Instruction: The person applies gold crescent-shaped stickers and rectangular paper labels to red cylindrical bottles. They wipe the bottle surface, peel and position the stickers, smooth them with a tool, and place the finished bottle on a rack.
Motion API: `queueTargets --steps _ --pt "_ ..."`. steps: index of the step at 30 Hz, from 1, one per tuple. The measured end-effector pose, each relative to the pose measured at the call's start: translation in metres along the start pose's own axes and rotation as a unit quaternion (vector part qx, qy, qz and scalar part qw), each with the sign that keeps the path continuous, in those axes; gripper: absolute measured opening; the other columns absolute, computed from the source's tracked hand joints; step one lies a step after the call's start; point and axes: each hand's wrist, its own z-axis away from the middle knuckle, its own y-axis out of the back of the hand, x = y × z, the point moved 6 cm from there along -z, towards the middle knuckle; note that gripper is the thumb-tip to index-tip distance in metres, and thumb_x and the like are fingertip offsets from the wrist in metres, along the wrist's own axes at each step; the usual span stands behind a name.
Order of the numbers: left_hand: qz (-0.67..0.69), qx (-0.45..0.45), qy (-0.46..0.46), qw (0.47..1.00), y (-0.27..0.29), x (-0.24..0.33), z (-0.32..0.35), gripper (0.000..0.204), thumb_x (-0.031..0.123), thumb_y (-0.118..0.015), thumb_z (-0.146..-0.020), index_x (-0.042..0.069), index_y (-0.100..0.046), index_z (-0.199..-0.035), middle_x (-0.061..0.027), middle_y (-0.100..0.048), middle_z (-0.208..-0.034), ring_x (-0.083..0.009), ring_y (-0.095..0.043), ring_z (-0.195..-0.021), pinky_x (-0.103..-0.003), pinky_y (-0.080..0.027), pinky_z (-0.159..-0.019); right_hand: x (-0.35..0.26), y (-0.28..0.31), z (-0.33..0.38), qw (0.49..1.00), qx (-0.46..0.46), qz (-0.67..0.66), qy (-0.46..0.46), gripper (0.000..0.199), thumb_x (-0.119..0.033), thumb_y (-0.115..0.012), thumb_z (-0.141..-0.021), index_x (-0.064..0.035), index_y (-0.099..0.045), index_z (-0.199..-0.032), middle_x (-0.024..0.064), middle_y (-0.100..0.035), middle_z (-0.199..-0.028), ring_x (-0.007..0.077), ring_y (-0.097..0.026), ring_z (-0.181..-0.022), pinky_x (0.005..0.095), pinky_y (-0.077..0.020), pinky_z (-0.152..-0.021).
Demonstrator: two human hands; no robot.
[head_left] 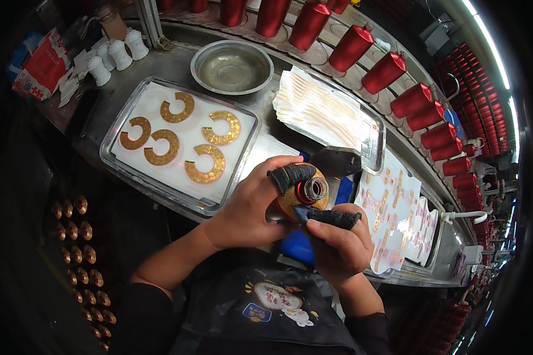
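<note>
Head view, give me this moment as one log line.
left hand: holding bottle; right hand: at its gold collar; bottle: uncapped, neck toward camera; tray: five gold C-shaped labels

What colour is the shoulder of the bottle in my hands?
The bottle shoulder looks gold, best seen in the head view.

Metal workbench [170, 64] with shallow trays [154, 189] and a round bowl [202, 70].
</note>
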Motion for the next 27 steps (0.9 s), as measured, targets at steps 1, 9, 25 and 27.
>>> queueTargets --steps 1,9,25,27 --pt "0.017 -0.003 0.012 1.000 -0.002 -0.001 0.001 0.077 0.025 -0.090 -0.063 0.008 -0.053 -0.129 -0.0165 -0.048 -0.129 -0.0365 -0.054 -0.115 -0.043 -0.051 -0.090 -0.001 0.000 0.000 1.000 0.000 -0.001 0.000 0.039 0.011 -0.077 -0.062 -0.0059 -0.076 -0.098 0.0084 -0.065 -0.084 0.0266 -0.063 -0.073 0.0326 -0.0514 -0.062" --pt "0.099 -0.016 0.076 0.992 -0.005 -0.014 0.008 0.075 0.023 -0.089 -0.063 0.008 -0.054 -0.129 -0.0155 -0.048 -0.129 -0.0378 -0.053 -0.117 -0.046 -0.048 -0.095 -0.002 0.000 0.000 1.000 0.015 0.011 -0.007 0.040 0.012 -0.075 -0.063 -0.0057 -0.075 -0.098 0.0086 -0.067 -0.084 0.0267 -0.063 -0.072 0.0329 -0.0514 -0.062" --pt "-0.160 0.130 -0.019 0.978 -0.014 0.008 0.023 0.076 0.027 -0.089 -0.064 0.009 -0.053 -0.129 -0.0163 -0.048 -0.126 -0.0355 -0.053 -0.113 -0.044 -0.048 -0.093 -0.004 0.003 0.004 0.999 0.030 0.013 -0.014 0.038 0.007 -0.073 -0.064 -0.0055 -0.075 -0.100 0.0074 -0.066 -0.086 0.0273 -0.062 -0.074 0.0344 -0.0515 -0.066" --pt "-0.158 0.133 -0.004 0.978 -0.016 0.005 0.027 0.077 0.028 -0.090 -0.063 0.008 -0.054 -0.128 -0.0170 -0.048 -0.126 -0.0357 -0.053 -0.113 -0.043 -0.047 -0.093 -0.010 -0.001 0.004 1.000 0.001 0.025 -0.001 0.037 0.003 -0.072 -0.066 -0.0053 -0.075 -0.102 0.0060 -0.063 -0.085 0.0271 -0.061 -0.077 0.0351 -0.0516 -0.067"
